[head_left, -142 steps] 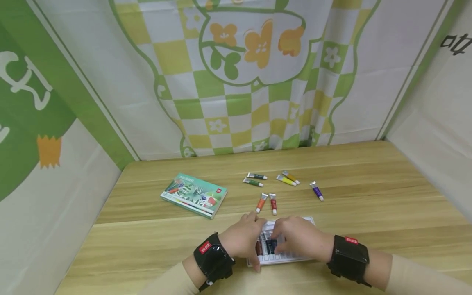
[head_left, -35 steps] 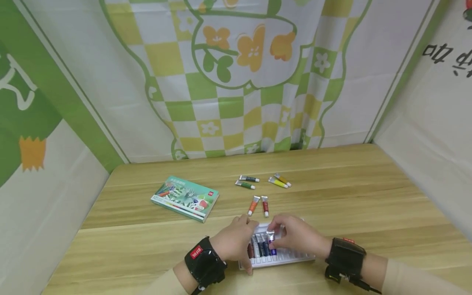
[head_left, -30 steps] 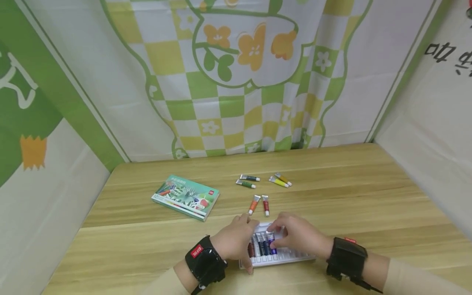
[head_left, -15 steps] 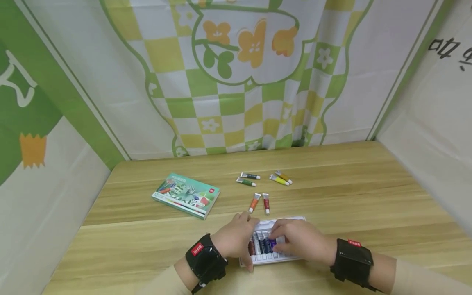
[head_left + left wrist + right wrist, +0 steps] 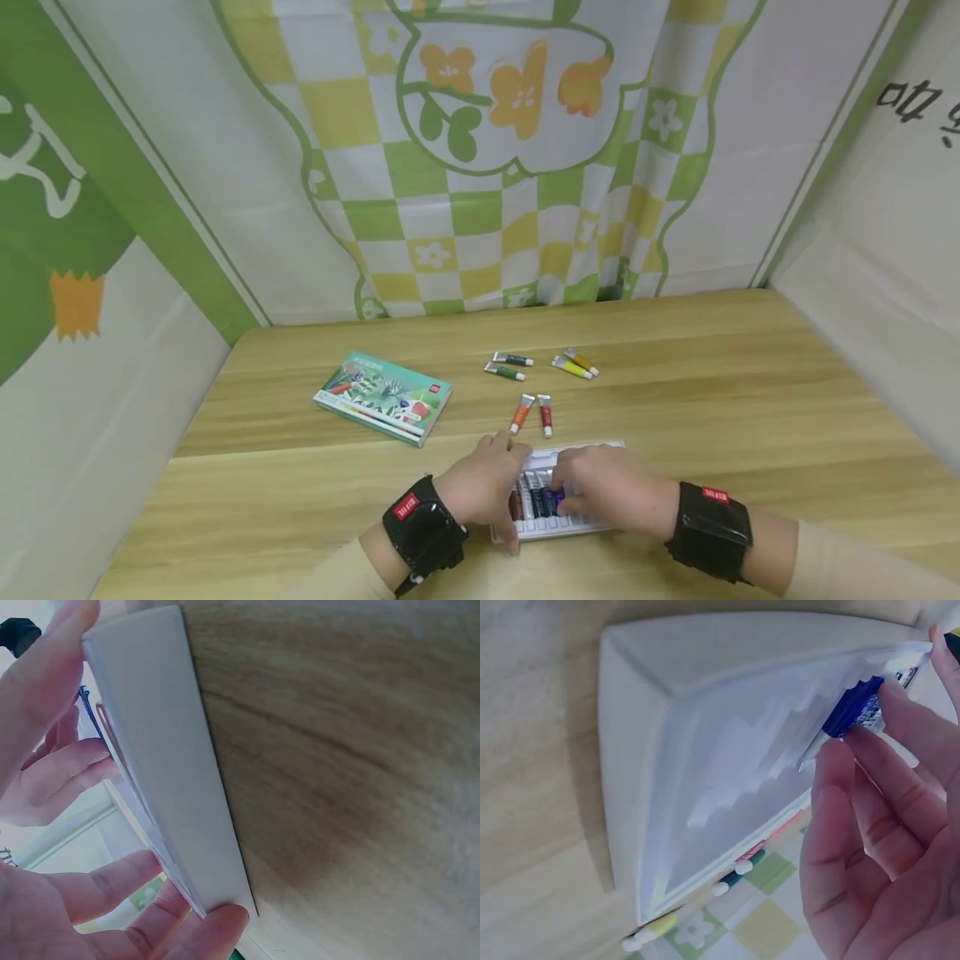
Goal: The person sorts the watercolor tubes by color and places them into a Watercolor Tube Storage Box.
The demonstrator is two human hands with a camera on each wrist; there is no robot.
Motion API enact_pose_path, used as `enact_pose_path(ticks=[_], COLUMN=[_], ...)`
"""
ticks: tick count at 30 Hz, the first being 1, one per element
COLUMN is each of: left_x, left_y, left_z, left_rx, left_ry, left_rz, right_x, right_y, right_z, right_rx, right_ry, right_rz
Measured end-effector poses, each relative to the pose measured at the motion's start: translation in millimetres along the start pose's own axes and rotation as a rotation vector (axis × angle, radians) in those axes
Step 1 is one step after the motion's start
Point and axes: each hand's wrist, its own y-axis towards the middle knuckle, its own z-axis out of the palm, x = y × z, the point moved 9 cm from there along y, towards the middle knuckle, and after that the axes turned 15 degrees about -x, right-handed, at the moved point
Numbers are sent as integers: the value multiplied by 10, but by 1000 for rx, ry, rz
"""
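Your left hand (image 5: 483, 482) grips the left end of the white tray (image 5: 161, 750), spanning it from near edge to far edge. Between your two hands, the purple tube (image 5: 853, 706) lies in the tray, rightmost in the row of tubes (image 5: 529, 502), pinched by your right hand (image 5: 611, 487).

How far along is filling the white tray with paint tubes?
Looks done: a brown tube, a white tube and two dark tubes lie in the white tray.
In hand: the right hand has its fingertips on the purple tube beside them; the left hand holds the tray's end.
Apparently left: orange, red, dark green, green, yellow and ochre tubes on the table.
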Motion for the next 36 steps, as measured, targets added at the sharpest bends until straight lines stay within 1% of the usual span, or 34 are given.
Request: enact_pose_path(ticks=[7,15,21,24,27,30,32,34,36], left_x=[-10,-8,-5,-10,-16,-16,-11,-11,-9], left_y=[-6,-20,-24,-14,5,11,2,-10,-19], left_z=[-16,-14,-12,-14,-15,-16,-18,-19,-22], left_rx=[-16,5,5,-1,-11,-10,0,8,9], left_ry=[6,-17,-19,4,36,42,26,17,20], left_rz=[7,4,-3,2,9,4,-10,-19,-22], right_x=[-29,-36,-71,-95,-147,-233,-297,-356,-424], right_y=[-14,-24,-6,53,156,286,366,439,507], right_z=[-4,-14,-27,-81,-149,-202,-220,-223,-202], right_rx=[8,-4,4,-14,-43,-81,-93,-91,-67], right_ry=[64,63,109,132,175,205,208,204,217], right_rz=[-10,-36,-10,-2,11,23,31,45,83])
